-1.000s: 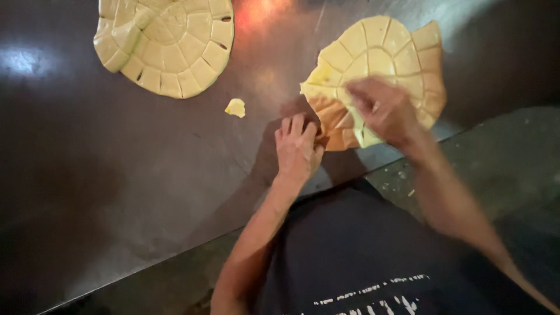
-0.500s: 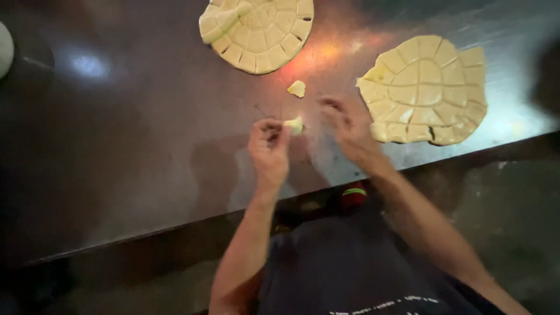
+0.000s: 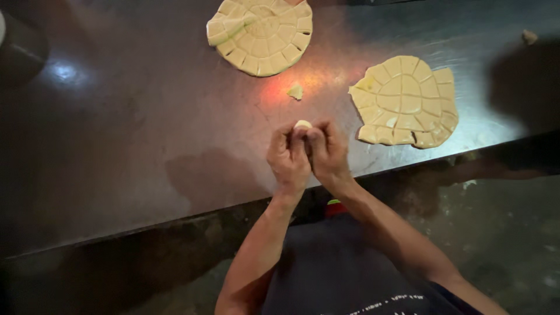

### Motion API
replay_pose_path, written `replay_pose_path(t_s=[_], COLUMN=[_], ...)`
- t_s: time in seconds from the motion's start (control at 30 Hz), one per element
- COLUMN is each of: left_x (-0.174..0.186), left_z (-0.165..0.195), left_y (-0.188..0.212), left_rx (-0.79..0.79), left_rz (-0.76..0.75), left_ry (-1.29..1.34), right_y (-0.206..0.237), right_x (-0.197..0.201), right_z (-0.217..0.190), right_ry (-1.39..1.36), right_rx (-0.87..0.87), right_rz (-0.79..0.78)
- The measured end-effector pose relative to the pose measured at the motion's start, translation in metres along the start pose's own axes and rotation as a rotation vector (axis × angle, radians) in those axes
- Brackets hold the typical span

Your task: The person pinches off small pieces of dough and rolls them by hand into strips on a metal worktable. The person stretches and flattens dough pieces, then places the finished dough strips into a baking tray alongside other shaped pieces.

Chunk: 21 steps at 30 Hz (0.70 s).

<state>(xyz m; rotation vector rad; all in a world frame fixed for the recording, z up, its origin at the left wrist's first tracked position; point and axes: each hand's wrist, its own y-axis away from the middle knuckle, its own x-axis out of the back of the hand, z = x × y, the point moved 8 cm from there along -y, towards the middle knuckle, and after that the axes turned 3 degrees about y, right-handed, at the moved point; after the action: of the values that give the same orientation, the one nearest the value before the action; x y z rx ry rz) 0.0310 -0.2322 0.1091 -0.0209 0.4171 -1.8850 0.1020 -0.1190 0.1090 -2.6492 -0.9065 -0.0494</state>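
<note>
You are at the shaping step: a small cut piece of dough [image 3: 302, 125] sits pinched between both your hands above the dark metal worktop [image 3: 134, 134], and it looks as though you are pressing or rolling it into form. Your left hand [image 3: 287, 158] is curled nearly closed, its fingertips gripping the piece from the left; your right hand [image 3: 328, 153] is curled the same way, closing on it from the right, the two hands touching. The next move likely calls for light, even pressure so the soft piece is not squashed. The scored dough sheet [image 3: 407, 100] lies just to the right, a second scored round [image 3: 261, 34] farther off, a loose dough scrap [image 3: 296, 91] between.
</note>
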Motion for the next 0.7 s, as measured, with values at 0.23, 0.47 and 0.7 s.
replay_pose_path(t_s=[0.23, 0.47, 0.7], left_x=[-0.041, 0.039, 0.050], left_z=[-0.037, -0.075, -0.078], left_y=[-0.006, -0.032, -0.002], left_rx=[0.512, 0.389, -0.114], left_rz=[0.035, 0.023, -0.205], left_ry=[0.481, 0.457, -0.954], right_y=[-0.027, 0.024, -0.010], right_x=[0.049, 0.023, -0.061], right_z=[0.003, -0.045, 0.048], right_ry=[-0.255, 0.933, 0.719], right_rx=[-0.504, 0.745, 0.357], right_rz=[-0.033, -0.040, -0.581])
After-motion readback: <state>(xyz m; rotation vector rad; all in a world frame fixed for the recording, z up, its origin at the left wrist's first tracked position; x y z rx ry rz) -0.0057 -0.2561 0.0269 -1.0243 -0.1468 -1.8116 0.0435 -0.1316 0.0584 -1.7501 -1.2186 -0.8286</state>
